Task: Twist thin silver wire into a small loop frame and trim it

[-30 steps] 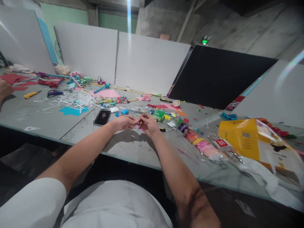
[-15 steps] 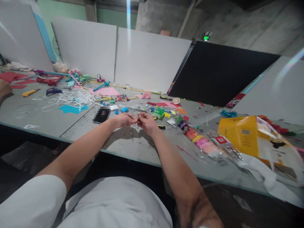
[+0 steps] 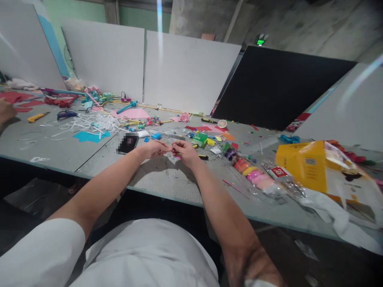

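Note:
Over the near edge of the grey table (image 3: 167, 183), my left hand (image 3: 156, 149) and my right hand (image 3: 184, 152) meet fingertip to fingertip. Both are closed in a pinch. Whatever sits between the fingers is too small and too covered to make out. Small pink bits lie on the table just below the fingertips. Left of my left hand is a phone (image 3: 129, 143) with a blurred screen. Beyond my right hand stands a green box (image 3: 199, 139), and a black-and-yellow cutter (image 3: 203, 157) lies beside that wrist.
A row of coloured clay packs (image 3: 248, 171) and a yellow bag (image 3: 302, 167) lie to the right. White paper strips (image 3: 89, 123), a blue paper piece (image 3: 91, 136), a glue gun (image 3: 66, 114) and a yellow knife (image 3: 37, 117) lie left. Another person's hand (image 3: 6, 113) shows at the left edge.
My hands stay together, with slight finger movement. Pink bits below them are now easier to see. The view has shifted slightly, and the other person's hand has moved a little.

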Demonstrator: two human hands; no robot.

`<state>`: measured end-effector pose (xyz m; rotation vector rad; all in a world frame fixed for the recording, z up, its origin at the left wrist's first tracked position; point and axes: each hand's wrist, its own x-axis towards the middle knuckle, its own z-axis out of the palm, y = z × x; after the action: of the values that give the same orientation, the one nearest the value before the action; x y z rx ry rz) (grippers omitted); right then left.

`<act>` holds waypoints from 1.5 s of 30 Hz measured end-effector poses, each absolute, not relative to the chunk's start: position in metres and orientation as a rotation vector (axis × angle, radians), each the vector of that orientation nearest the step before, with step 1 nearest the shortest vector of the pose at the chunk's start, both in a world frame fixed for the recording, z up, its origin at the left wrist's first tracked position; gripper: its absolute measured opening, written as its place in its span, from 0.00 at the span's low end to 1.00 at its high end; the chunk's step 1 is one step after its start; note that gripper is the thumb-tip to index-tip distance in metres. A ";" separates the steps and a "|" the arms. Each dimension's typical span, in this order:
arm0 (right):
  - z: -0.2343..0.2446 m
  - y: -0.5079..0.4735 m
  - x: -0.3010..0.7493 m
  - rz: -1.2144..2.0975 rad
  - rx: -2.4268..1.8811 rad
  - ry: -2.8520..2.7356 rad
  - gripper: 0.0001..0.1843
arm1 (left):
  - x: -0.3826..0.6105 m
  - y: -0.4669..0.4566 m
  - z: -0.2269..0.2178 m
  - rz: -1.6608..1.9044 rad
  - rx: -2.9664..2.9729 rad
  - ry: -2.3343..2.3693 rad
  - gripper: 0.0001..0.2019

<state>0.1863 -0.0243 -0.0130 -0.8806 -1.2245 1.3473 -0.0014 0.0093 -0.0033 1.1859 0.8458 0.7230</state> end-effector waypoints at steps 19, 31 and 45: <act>0.000 -0.025 0.195 1.435 -0.780 -0.969 0.13 | -0.006 0.005 0.006 0.933 1.441 0.678 0.19; 0.005 -0.025 0.197 1.561 -0.705 -0.886 0.10 | -0.002 -0.002 0.008 0.992 1.637 0.542 0.19; 0.005 -0.030 0.192 1.467 -0.666 -0.987 0.11 | -0.004 0.005 0.004 1.072 1.616 0.548 0.16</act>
<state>0.1917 -0.0305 0.0050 -0.6662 -0.9870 1.4671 -0.0040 0.0052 0.0040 1.6164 0.5477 1.0722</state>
